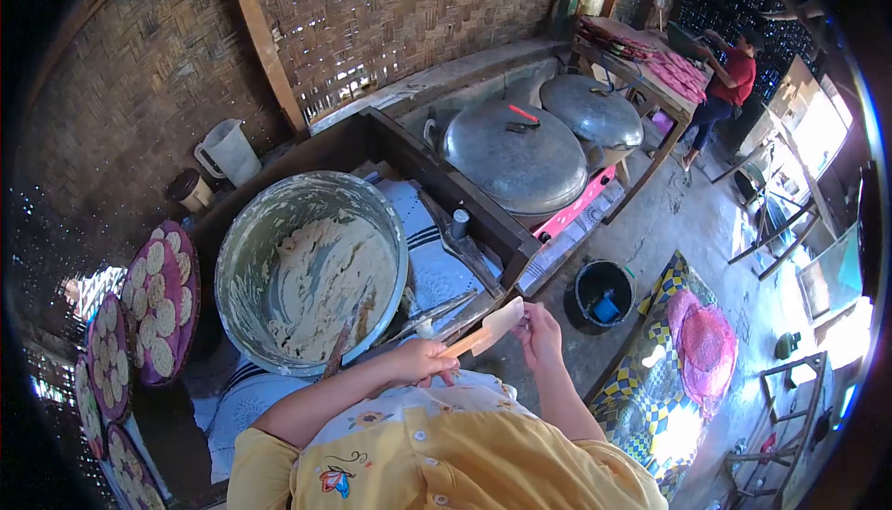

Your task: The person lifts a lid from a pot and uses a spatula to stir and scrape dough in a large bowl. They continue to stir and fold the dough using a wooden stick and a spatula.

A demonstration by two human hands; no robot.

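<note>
My left hand [418, 361] is closed round the tan handle of a spatula [500, 324] with a pale, flat blade, held in front of my body. At the blade's far end, my right hand [541, 335] has its fingers bent against the blade's edge. Left of my hands stands a large metal basin [229, 278], its walls smeared with pale batter. Thick, sticky dough [330, 273] covers the bottom. Against the basin's near rim leans a brown wooden stick [337, 352].
Round trays [195, 324] of pale discs stand at left, near a white jug [240, 152]. Beyond a wooden frame are two big lidded pans [511, 162] [595, 111]. A black bucket [583, 310] and pink net bag [706, 343] lie right. A person [734, 78] works at a far table.
</note>
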